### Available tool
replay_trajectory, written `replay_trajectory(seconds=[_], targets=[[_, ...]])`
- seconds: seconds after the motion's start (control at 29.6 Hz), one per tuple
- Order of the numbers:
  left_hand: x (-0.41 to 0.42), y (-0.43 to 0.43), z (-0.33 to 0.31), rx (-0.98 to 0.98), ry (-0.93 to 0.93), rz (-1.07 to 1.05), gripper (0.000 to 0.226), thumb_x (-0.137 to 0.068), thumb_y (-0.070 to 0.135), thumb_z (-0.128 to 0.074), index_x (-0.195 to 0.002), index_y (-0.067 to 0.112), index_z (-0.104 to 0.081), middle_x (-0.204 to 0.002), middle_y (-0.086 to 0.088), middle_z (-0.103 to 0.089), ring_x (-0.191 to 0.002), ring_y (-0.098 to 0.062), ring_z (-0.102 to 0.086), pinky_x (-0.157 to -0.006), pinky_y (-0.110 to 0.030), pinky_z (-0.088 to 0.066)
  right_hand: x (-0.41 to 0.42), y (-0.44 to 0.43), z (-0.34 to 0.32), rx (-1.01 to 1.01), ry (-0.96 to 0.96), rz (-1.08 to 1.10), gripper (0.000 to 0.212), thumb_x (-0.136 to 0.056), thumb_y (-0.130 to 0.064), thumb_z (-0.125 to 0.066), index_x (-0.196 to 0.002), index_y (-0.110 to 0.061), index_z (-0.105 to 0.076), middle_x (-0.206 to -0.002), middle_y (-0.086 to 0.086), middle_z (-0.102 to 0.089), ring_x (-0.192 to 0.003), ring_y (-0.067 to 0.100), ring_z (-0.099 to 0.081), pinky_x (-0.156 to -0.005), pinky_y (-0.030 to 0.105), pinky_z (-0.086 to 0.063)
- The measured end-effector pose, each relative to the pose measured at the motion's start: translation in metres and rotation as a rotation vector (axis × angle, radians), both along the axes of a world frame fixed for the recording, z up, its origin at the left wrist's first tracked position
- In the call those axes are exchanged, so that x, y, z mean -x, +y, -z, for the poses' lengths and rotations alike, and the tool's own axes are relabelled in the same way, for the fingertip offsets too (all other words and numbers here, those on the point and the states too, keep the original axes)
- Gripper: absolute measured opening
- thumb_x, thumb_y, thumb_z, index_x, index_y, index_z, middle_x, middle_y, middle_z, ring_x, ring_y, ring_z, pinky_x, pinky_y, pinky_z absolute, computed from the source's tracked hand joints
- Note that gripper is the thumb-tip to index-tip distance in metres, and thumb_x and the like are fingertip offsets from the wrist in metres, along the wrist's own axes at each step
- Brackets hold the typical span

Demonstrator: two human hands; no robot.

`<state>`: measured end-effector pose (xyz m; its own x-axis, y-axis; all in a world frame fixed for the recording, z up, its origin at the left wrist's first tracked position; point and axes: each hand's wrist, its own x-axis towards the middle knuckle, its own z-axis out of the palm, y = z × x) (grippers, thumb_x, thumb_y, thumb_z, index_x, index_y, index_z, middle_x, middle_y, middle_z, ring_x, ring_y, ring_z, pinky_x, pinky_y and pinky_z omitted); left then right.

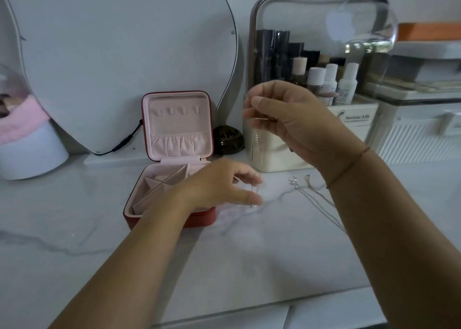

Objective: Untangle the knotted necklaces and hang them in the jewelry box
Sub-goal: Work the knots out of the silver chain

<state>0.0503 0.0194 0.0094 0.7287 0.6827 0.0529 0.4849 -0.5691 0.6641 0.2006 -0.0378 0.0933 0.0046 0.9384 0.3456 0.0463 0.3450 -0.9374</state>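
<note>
The right hand pinches a thin necklace at its top, and the left hand pinches its lower end beside the open jewelry box. Other chains lie on the worktop near the right wrist.

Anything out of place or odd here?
Nothing spilled or damaged. Only oddity: loose necklaces sprawl on the marble countertop, right of the open jewelry box, whose hooks are empty. One fine chain hangs from the right hand down to the left hand.
</note>
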Motion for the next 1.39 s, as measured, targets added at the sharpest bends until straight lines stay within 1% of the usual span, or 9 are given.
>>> replay_trajectory(seconds=[0.14,0.27,0.41,0.51,0.68,0.81,0.91,1.25,1.39], targets=[[-0.004,0.001,0.012,-0.075,0.049,0.027,0.02,-0.077,0.012,-0.076,-0.097,0.009,-0.075,-0.083,0.006,-0.072,-0.067,0.003,-0.058,-0.067,-0.011,-0.043,0.01,0.009,-0.019,-0.076,-0.001,-0.031,0.01,-0.094,-0.002,-0.05,-0.097,-0.009,-0.057,-0.095,0.01,-0.062,-0.089,0.017,-0.065,-0.085,0.028,-0.055],[-0.005,-0.001,0.007,0.084,-0.128,-0.021,0.011,-0.08,0.006,-0.072,-0.09,0.011,-0.074,-0.067,0.006,-0.069,-0.056,0.001,-0.059,-0.062,-0.011,-0.045,0.018,0.016,-0.028,-0.157,-0.142,0.066,0.012,-0.095,0.0,-0.047,-0.098,-0.008,-0.056,-0.097,0.01,-0.063,-0.085,0.018,-0.07,-0.077,0.026,-0.057],[-0.007,-0.007,-0.002,0.383,-0.446,-0.105,0.011,-0.086,0.014,-0.068,-0.092,0.005,-0.071,-0.073,-0.002,-0.072,-0.058,-0.009,-0.064,-0.054,-0.013,-0.045,0.013,0.026,-0.01,-0.281,-0.99,0.4,0.02,-0.098,-0.01,-0.043,-0.112,-0.014,-0.056,-0.098,-0.003,-0.059,-0.085,0.014,-0.063,-0.075,0.023,-0.052],[-0.008,-0.006,-0.005,0.589,-0.607,-0.169,0.017,-0.093,0.019,-0.057,-0.093,0.008,-0.07,-0.075,-0.001,-0.073,-0.061,-0.008,-0.066,-0.054,-0.013,-0.047,-0.001,0.033,0.018,-0.1,-1.194,0.455,0.024,-0.095,-0.015,-0.044,-0.112,-0.017,-0.06,-0.106,0.003,-0.063,-0.096,0.023,-0.06,-0.082,0.036,-0.05],[-0.01,-0.008,-0.007,0.746,-0.758,-0.184,0.019,-0.096,0.017,-0.05,-0.096,0.01,-0.068,-0.079,-0.002,-0.074,-0.065,-0.007,-0.068,-0.059,-0.014,-0.051,-0.011,0.028,0.051,0.095,-0.643,0.294,0.021,-0.091,-0.042,-0.056,-0.079,-0.025,-0.061,-0.077,-0.006,-0.064,-0.075,0.013,-0.06,-0.068,0.027,-0.045],[-0.009,-0.005,-0.005,0.767,-0.811,-0.299,0.018,-0.094,0.013,-0.055,-0.104,0.004,-0.067,-0.084,-0.006,-0.071,-0.069,-0.009,-0.067,-0.06,-0.018,-0.054,-0.005,0.019,0.065,0.125,-0.664,0.172,0.041,-0.075,-0.042,-0.075,-0.109,-0.027,-0.059,-0.097,-0.006,-0.062,-0.085,0.004,-0.057,-0.068,0.008,-0.046],[-0.009,-0.002,-0.003,0.739,-0.806,-0.352,0.012,-0.093,0.016,-0.058,-0.09,0.009,-0.067,-0.077,-0.004,-0.071,-0.064,-0.008,-0.065,-0.063,-0.02,-0.053,-0.001,0.018,0.076,0.011,-0.63,0.216,0.05,-0.07,-0.026,-0.083,-0.11,-0.025,-0.054,-0.096,-0.004,-0.059,-0.081,0.007,-0.055,-0.066,0.008,-0.045],[-0.006,-0.002,-0.005,0.61,-0.755,-0.428,0.007,-0.084,0.017,-0.069,-0.087,0.012,-0.068,-0.072,0.001,-0.073,-0.061,-0.007,-0.068,-0.057,-0.016,-0.047,-0.008,0.02,0.085,-0.057,-0.179,0.164,0.007,-0.083,-0.011,-0.069,-0.09,-0.012,-0.07,-0.072,0.003,-0.07,-0.065,0.01,-0.061,-0.062,0.021,-0.051],[-0.006,-0.002,-0.004,0.436,-0.686,-0.526,0.009,-0.083,0.02,-0.071,-0.083,0.012,-0.066,-0.068,0.003,-0.071,-0.053,-0.006,-0.061,-0.049,-0.012,-0.043,-0.011,0.021,0.084,-0.028,0.032,0.139,0.018,-0.094,-0.012,-0.054,-0.086,-0.011,-0.071,-0.067,0.002,-0.064,-0.059,0.01,-0.052,-0.057,0.02,-0.045]])
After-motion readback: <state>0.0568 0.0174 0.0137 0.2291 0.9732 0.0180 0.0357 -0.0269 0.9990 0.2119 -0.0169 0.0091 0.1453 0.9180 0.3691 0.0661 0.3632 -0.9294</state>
